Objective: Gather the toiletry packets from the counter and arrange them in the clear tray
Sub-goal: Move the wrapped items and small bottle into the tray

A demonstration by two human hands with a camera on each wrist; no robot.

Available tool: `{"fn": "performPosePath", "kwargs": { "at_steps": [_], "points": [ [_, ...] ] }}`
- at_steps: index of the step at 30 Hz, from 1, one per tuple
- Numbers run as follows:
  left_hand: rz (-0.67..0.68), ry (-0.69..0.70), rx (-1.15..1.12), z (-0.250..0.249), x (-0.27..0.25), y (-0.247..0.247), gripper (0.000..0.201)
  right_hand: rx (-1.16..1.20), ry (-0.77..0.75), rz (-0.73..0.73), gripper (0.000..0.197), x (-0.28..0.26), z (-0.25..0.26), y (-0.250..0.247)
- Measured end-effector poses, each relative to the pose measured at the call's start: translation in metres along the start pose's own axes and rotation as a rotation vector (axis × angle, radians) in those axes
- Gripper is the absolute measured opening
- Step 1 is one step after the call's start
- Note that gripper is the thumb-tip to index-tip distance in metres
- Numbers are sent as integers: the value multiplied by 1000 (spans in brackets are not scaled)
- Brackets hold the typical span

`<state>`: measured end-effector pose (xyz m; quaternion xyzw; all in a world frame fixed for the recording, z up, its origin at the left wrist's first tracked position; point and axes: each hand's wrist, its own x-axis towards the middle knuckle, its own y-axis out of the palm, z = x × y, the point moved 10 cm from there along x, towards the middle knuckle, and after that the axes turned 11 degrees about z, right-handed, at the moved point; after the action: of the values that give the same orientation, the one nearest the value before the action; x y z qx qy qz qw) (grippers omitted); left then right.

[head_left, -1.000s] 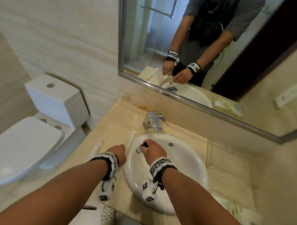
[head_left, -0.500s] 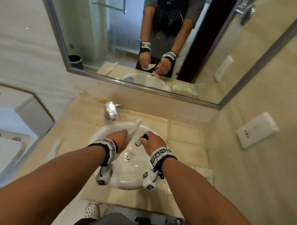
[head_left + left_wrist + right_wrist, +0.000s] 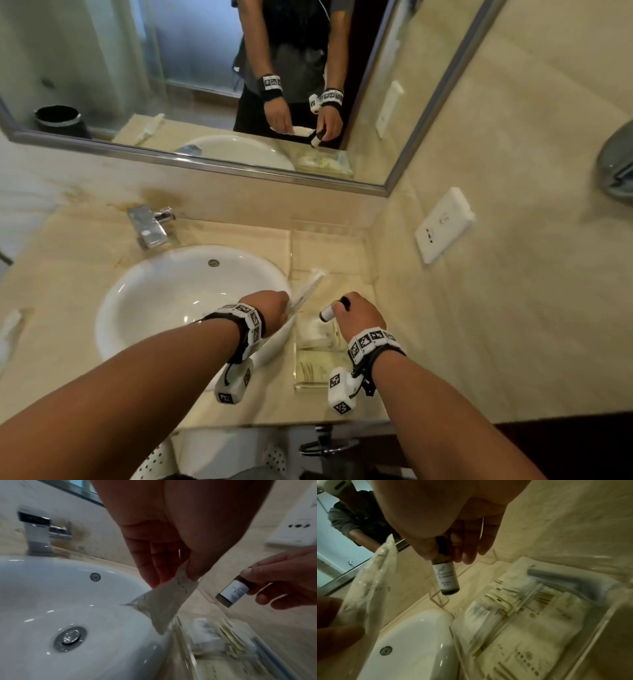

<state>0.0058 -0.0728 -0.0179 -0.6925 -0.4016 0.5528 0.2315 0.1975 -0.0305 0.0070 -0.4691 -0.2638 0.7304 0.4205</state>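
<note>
My left hand pinches a long clear-wrapped packet between thumb and fingers; the packet hangs over the right rim of the sink. My right hand grips a small dark bottle with a white label, held above the clear tray. The tray stands on the counter right of the sink and holds several flat cream packets and a grey-handled item. Another white packet lies on the counter at the far left.
The white sink fills the counter's middle, with a chrome tap behind it. A mirror hangs above. The side wall on the right carries a white socket plate. The beige counter continues behind the tray.
Both hands have moved right, from over the sink to the tray, carrying the packet and the bottle. The head view has swung right, so the toilet is out of sight.
</note>
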Motion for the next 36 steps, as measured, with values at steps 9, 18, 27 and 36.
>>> {"fn": "performPosePath", "kwargs": {
  "at_steps": [9, 18, 27, 36],
  "points": [
    [68, -14, 44, -48, 26, 36, 19, 12, 67, 87, 15, 0, -69, 11],
    [56, 23, 12, -44, 31, 37, 33, 8, 101, 336, 20, 23, -76, 83],
    [39, 21, 7, -32, 32, 32, 35, 119, 116, 434, 27, 32, -74, 120],
    [42, 49, -19, -44, 37, 41, 35, 10, 112, 412, 31, 36, -82, 121]
  ]
}}
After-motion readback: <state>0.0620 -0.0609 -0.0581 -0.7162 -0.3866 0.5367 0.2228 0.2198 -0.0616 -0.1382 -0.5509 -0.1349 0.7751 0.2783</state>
